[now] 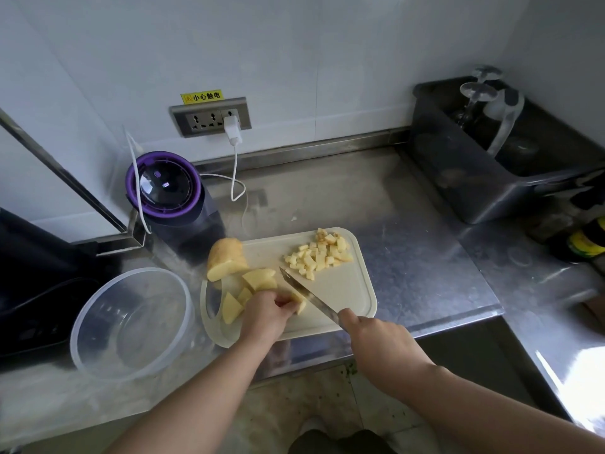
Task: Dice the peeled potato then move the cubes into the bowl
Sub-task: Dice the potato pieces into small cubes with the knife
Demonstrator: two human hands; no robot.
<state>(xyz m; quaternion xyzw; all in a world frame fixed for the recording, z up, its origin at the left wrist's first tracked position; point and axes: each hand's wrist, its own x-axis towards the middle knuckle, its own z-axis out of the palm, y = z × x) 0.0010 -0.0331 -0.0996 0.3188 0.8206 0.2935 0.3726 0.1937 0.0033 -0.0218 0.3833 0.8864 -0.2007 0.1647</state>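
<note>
A white cutting board [340,290] lies on the steel counter. A pile of several small potato cubes [319,255] sits at its far right. A large potato half [226,258] rests at the far left corner, with thick slices [258,278] and wedges [231,308] in front of it. My left hand [266,314] holds down a potato piece [300,304] with curled fingers. My right hand [373,335] grips the handle of a knife [307,294], its blade angled up-left beside that piece. An empty clear plastic bowl [98,314] stands left of the board.
A purple-rimmed appliance [167,188] stands behind the board, with a white cable [237,178] to a wall socket. A dark bin [484,165] holding glasses sits at the back right. Bottles [586,240] stand at the right edge. A black appliance [29,280] is at left.
</note>
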